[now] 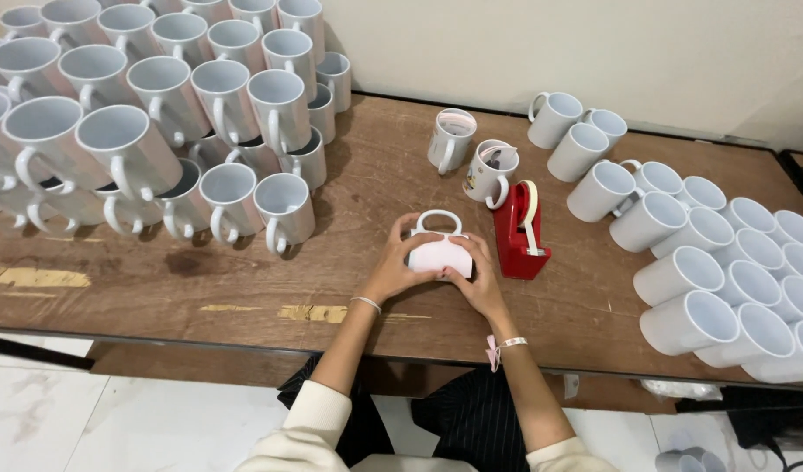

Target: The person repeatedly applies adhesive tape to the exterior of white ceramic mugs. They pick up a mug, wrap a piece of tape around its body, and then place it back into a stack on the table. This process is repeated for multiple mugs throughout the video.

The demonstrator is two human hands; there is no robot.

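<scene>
Pressing a pale sheet around a white mug (438,253), both hands work at the middle of the wooden table (244,288), a little back from its near edge. The mug lies on its side with the handle pointing toward the far edge; the left hand (393,267) curls around its left flank and the right hand (476,278) around its right, fingers bent and closed on the mug and its wrap. Just beside the right hand stands a red tape dispenser (517,234) with a roll of pale tape. Beyond it, toward the far edge, two mugs with printed wraps (471,157) stand upright, which I judge to be finished pieces, so only a small share looks done. Toward the right edge a large group of plain white mugs (707,262) lies on its sides, and at the far left corner a bigger stack of white mugs (157,122) is piled in tiers; none of these shows a wrap. Whether tape already holds the sheet on the mug in hand cannot be told.
</scene>
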